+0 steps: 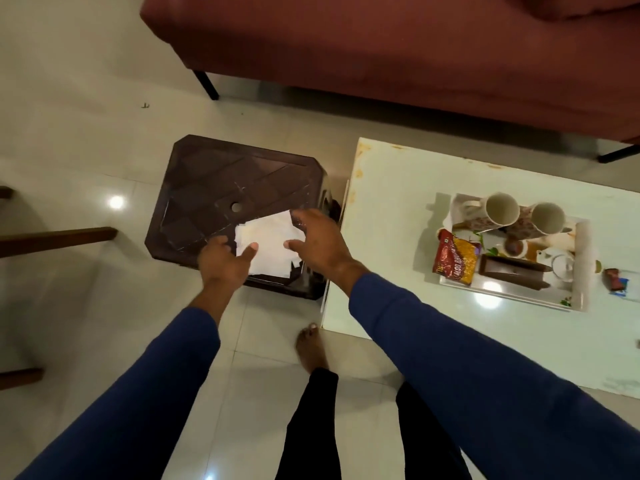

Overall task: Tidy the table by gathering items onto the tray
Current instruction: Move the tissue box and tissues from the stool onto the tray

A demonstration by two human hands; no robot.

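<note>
A loose stack of white paper napkins (270, 244) lies on the near right corner of a dark brown plastic stool (221, 181). My left hand (225, 261) is at the stack's left edge with its thumb on the paper. My right hand (318, 244) hovers over the stack's right edge, fingers spread and thumb touching it. Neither hand has closed around the napkins. The white tray (581, 265) sits on the white table (391, 209) to the right. It holds two mugs (502, 209) lying on their sides, a red and yellow snack packet (455, 259), a brown box (512, 271) and a small white pot (562, 268).
A small wrapped sweet (616, 280) lies on the table just right of the tray. A red-brown sofa (381, 46) runs along the back. Wooden furniture (55, 239) juts in at the left. My bare foot (311, 348) stands on the tiled floor between stool and table.
</note>
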